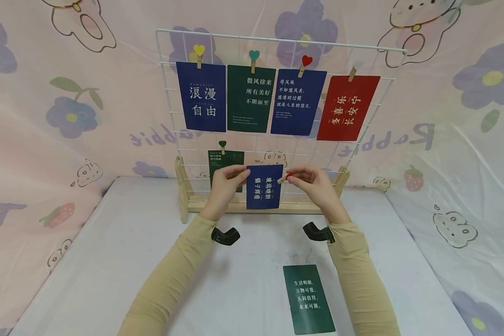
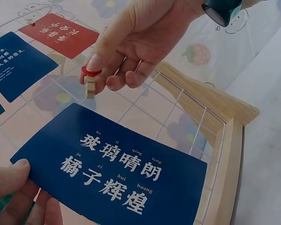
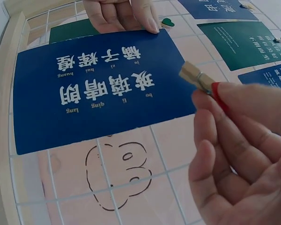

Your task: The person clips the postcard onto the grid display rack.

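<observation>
My left hand (image 1: 227, 189) pinches a blue card (image 1: 263, 198) by its upper left edge, holding it in front of the lower part of a white wire grid (image 1: 252, 148). The card bears white characters that run sideways in the head view. Between thumb and forefinger, my right hand (image 1: 319, 191) pinches a small wooden clothespin (image 3: 192, 72) with a red top (image 2: 90, 71). In the head view the clothespin is at the card's right edge; whether it touches the card I cannot tell. Behind my left hand a green card (image 1: 225, 161) hangs from a clothespin with a green heart.
Along the grid's upper part hang a blue card (image 1: 201, 98), a green card (image 1: 251, 99), another blue card (image 1: 298, 102) and a red card (image 1: 348, 108), each clipped. A wooden base (image 1: 218, 206) carries the grid. One green card (image 1: 308, 298) lies on the white table (image 1: 109, 261).
</observation>
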A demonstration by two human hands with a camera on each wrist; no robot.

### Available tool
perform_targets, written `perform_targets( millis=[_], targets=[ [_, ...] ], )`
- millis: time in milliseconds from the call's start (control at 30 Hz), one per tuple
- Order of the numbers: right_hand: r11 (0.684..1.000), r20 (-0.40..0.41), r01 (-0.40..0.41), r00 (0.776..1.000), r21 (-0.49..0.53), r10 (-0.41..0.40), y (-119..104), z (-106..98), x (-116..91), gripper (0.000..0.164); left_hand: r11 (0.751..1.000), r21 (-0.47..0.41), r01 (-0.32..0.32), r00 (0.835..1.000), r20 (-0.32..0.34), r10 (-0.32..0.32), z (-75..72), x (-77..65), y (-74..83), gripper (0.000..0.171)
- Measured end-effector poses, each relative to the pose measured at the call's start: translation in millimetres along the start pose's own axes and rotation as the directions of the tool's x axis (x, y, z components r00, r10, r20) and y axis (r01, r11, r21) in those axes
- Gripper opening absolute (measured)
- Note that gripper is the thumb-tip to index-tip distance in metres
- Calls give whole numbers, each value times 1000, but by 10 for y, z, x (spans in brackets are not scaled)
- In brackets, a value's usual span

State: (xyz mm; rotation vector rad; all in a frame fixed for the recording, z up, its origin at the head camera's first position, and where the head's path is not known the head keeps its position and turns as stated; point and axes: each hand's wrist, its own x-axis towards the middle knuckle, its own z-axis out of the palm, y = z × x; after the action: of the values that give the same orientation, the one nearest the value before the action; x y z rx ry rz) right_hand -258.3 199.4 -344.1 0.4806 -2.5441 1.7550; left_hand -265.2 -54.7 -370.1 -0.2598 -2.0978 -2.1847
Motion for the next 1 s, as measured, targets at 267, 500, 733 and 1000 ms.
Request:
perform_targets(
  millis=[267, 500, 733, 1000],
  targets=[
    [999, -51, 50, 997, -23, -51, -37, 20, 62, 30, 1000, 15, -26, 999, -24, 26, 38, 73, 19, 25],
    [998, -136, 54, 989, 17, -51, -101, 55, 99, 30, 999, 26, -42, 997, -58, 44, 70, 128, 43, 23],
    [995, -183, 99, 978, -3, -98, -149, 84, 150, 28, 997, 53, -59, 995, -79, 63, 93, 166, 82, 23],
    [991, -197, 133, 971, -31, -136, -156, 122, 219, 27, 997, 67, -46, 994, -98, 53, 123, 191, 102, 24]
  ],
)
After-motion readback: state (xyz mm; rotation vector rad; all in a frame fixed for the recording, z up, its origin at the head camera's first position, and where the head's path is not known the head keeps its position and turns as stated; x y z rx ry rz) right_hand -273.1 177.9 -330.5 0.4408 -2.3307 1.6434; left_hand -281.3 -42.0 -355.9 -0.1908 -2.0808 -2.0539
